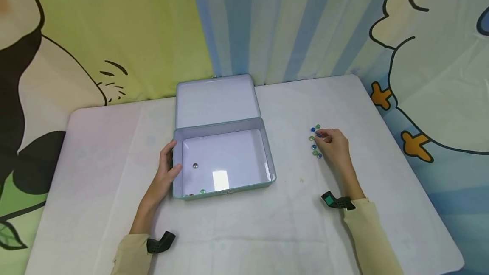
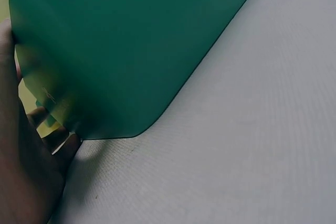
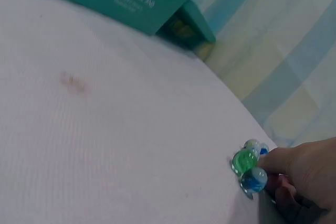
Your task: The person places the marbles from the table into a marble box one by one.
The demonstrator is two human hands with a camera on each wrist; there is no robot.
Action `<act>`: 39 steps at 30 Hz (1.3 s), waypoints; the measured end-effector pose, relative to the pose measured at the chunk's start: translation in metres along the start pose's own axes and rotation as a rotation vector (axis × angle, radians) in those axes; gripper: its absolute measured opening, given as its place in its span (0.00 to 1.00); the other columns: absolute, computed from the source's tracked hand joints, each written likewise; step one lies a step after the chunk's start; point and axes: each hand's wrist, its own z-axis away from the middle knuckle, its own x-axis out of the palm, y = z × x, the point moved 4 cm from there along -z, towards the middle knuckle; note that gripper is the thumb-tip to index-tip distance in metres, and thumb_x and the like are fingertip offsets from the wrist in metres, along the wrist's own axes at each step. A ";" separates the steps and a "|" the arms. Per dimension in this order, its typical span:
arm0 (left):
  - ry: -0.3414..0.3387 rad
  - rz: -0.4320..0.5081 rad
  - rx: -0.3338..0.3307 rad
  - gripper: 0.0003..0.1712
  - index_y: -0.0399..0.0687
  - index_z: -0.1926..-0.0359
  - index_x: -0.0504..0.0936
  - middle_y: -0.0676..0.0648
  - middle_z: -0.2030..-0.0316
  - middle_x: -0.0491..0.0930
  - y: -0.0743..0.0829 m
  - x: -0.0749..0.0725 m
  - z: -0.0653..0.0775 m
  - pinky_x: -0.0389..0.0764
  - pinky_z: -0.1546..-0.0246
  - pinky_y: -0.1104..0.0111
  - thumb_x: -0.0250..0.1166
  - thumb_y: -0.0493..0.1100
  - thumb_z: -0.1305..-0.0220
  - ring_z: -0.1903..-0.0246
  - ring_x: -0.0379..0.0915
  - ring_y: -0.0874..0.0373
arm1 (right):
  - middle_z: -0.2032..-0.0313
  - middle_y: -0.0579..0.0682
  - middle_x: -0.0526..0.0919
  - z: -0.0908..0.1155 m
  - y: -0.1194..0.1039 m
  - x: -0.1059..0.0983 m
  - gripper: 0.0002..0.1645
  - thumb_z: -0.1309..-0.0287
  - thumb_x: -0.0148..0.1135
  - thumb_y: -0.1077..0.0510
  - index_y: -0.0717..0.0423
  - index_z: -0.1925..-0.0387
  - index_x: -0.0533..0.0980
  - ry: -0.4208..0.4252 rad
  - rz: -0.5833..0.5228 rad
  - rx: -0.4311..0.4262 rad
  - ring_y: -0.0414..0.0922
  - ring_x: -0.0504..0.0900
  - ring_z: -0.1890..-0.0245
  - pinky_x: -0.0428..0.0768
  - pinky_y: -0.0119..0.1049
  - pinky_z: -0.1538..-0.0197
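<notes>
An open tin box [image 1: 225, 152], white inside and green outside, stands on the table with its lid [image 1: 217, 101] tipped back. My left hand [image 1: 168, 171] grips its left wall, thumb over the rim and fingers outside. Inside lie a clear brownish marble [image 1: 195, 166] and a green marble [image 1: 203, 191]; something reddish by the front wall is mostly hidden. To the right, my right hand [image 1: 334, 145] pinches a blue marble [image 1: 318, 135] between thumb and fingertips. Several blue and green marbles lie beside it in a rough line, among them a green one [image 3: 245, 161] and a blue one [image 3: 254, 180].
A white cloth covers the table [image 1: 244, 241]. Behind it hangs a patterned curtain [image 1: 305, 24], which reaches the table's back edge at the lid. A small brownish stain [image 3: 73, 82] marks the cloth between the box and the marbles.
</notes>
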 end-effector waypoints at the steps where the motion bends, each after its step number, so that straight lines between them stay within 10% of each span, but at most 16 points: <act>1: 0.000 0.000 -0.004 0.38 0.57 0.30 0.42 0.49 0.28 0.35 0.000 0.000 0.000 0.31 0.34 0.51 0.50 0.38 0.36 0.29 0.27 0.57 | 0.64 0.57 0.76 -0.001 0.002 0.002 0.15 0.44 0.61 0.55 0.59 0.56 0.79 0.003 0.018 -0.007 0.45 0.72 0.69 0.68 0.30 0.68; 9: -0.009 0.018 0.010 0.38 0.56 0.30 0.41 0.47 0.29 0.35 -0.002 0.000 0.000 0.35 0.34 0.63 0.48 0.37 0.36 0.30 0.29 0.61 | 0.63 0.57 0.75 -0.004 0.010 0.006 0.15 0.43 0.59 0.54 0.58 0.55 0.78 -0.013 0.019 -0.026 0.45 0.69 0.69 0.67 0.35 0.67; 22: -0.004 0.006 0.010 0.38 0.56 0.30 0.41 0.48 0.28 0.34 -0.003 0.000 0.000 0.30 0.34 0.51 0.49 0.37 0.36 0.29 0.26 0.57 | 0.62 0.54 0.81 0.009 -0.001 -0.004 0.19 0.38 0.53 0.50 0.53 0.50 0.74 0.041 -0.077 0.005 0.41 0.78 0.69 0.72 0.25 0.71; 39: -0.008 0.005 0.018 0.38 0.57 0.30 0.41 0.49 0.28 0.34 -0.004 -0.001 -0.001 0.30 0.33 0.52 0.49 0.36 0.36 0.29 0.26 0.57 | 0.63 0.49 0.82 0.030 -0.122 -0.012 0.16 0.46 0.62 0.60 0.54 0.53 0.78 -0.086 -0.222 -0.437 0.40 0.81 0.71 0.76 0.22 0.67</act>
